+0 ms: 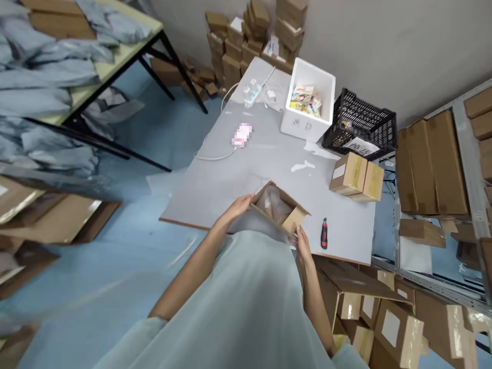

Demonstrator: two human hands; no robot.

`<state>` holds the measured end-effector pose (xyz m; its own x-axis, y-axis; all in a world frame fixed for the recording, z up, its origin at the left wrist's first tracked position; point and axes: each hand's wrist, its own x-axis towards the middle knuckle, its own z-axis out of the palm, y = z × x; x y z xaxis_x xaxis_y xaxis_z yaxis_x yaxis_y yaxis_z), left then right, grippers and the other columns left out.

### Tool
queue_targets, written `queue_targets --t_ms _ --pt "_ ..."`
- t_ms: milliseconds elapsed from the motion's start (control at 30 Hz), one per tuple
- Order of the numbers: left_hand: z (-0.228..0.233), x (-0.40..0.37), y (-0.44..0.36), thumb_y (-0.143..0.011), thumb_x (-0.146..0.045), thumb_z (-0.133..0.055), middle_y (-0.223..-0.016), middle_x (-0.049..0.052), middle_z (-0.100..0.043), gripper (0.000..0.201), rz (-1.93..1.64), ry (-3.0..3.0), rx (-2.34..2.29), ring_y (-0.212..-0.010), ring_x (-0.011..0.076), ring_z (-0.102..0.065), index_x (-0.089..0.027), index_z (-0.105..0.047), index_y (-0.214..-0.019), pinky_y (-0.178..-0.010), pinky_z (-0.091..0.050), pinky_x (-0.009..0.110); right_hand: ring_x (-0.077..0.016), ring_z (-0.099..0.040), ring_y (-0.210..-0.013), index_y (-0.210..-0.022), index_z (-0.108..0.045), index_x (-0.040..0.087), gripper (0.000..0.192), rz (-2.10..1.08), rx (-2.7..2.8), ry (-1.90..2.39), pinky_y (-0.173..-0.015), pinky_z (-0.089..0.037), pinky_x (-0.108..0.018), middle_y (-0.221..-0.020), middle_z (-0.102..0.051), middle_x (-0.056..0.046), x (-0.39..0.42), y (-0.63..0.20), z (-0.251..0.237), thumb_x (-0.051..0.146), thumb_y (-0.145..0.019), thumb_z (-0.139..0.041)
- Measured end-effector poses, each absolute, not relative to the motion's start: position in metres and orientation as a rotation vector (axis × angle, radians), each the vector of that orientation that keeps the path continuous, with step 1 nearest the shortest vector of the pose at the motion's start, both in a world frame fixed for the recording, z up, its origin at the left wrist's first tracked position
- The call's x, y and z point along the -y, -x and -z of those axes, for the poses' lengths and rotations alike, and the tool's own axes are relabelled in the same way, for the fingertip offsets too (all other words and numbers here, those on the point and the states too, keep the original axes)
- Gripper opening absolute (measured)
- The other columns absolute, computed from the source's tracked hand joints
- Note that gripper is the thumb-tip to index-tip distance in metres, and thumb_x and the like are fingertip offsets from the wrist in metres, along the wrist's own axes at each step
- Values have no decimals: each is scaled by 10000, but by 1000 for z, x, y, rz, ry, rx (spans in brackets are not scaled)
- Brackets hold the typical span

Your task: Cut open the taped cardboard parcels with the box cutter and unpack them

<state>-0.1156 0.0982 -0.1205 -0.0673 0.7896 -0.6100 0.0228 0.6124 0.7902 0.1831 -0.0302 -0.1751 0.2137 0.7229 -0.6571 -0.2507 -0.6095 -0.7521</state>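
Pale garment (pixel 246 297) is nearest to camera, and over it left hand (pixel 235 209) and right hand (pixel 303 246) each grasp one side of open cardboard box (pixel 279 209) w/ plastic wrap inside, at near edge of grey table (pixel 269 159), utility knife (pixel 324 233) just beside.

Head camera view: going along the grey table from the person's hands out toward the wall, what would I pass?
Open cardboard box held between left hand and right hand → sealed taped box → white foam box → stacked cardboard boxes by the wall.
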Motion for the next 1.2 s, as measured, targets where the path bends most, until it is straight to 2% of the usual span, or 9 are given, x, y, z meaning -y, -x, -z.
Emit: queue_targets --t_ms 100,200,367,467,533,633,800,1033,1200 --pt "128 -88 117 -969 -543 -746 -1399 148 -814 382 -763 -669 -1543 -1408 373 -679 -188 -828 -1079 -1043 -637 420 -345 -684 -1511 -1453 -772 243 797 -1518 575 1684 -1129 -672 -491 -1617 -724 -139 23 -181 167 716 -826 -907" --pt "125 -68 139 -955 -527 -768 -1416 131 -803 374 -858 -637 -1541 -1389 360 -693 -197 -840 -1116 -1059 -642 411 -373 -624 -1584 -1549 -731 211 913 -1562 692 1667 -1200 -637 -534 -1696 -660 -174 10 -179 157 708 -811 -936" --pt "115 -5 199 -907 -679 -795 -1377 134 -819 569 -1127 -590 -1604 -1352 371 -707 -184 -851 -1181 -1113 -624 431 -384 -479 -1715 -1597 -714 203 965 -1651 972 1683 -1372 -470 -545 -1808 -545 -182 -20 -135 141 729 -817 -933" --pt "113 43 239 -866 -791 -797 -1375 121 -826 698 -1284 -448 -1658 -1349 371 -716 -198 -846 -1231 -1168 -605 468 -369 -565 -1644 -1589 -719 241 903 -1861 1219 1501 -1332 -520 -543 -1740 -631 -159 -37 -83 133 758 -868 -890" --pt "112 77 266 -848 -840 -796 -1364 108 -834 738 -1379 -361 -1658 -1335 366 -729 -216 -849 -1238 -1195 -597 492 -357 -641 -1559 -1601 -708 258 869 -1965 1373 1387 -1273 -575 -535 -1667 -697 -145 -44 -41 128 756 -905 -858" --pt "114 123 311 -867 -841 -786 -1337 105 -847 713 -1516 -220 -1690 -1301 361 -744 -233 -860 -1231 -1199 -603 526 -354 -661 -1532 -1625 -691 285 858 -2008 1548 1322 -1241 -597 -525 -1649 -709 -129 -44 31 123 742 -916 -850" --pt "129 186 405 -969 -705 -711 -1356 107 -832 575 -1769 52 -1717 -1382 353 -717 -225 -841 -1256 -1195 -619 513 -376 -629 -1582 -1593 -725 301 863 -2058 1722 1210 -1264 -582 -552 -1621 -727 -127 -21 173 127 753 -872 -868" --pt "158 280 549 -1038 -520 -591 -1582 132 -721 468 -2019 410 -1731 -1536 337 -625 -214 -769 -1345 -1191 -634 527 -398 -673 -1537 -1546 -743 293 881 -2203 1995 1140 -1257 -590 -589 -1622 -737 -105 14 395 149 748 -809 -900" --pt "180 347 632 -1049 -488 -572 -1518 111 -750 411 -2118 587 -1804 -1491 317 -651 -239 -767 -1311 -1172 -655 544 -380 -688 -1518 -1557 -734 319 862 -2321 2150 1048 -1202 -622 -564 -1612 -742 -94 53 540 166 705 -806 -907"
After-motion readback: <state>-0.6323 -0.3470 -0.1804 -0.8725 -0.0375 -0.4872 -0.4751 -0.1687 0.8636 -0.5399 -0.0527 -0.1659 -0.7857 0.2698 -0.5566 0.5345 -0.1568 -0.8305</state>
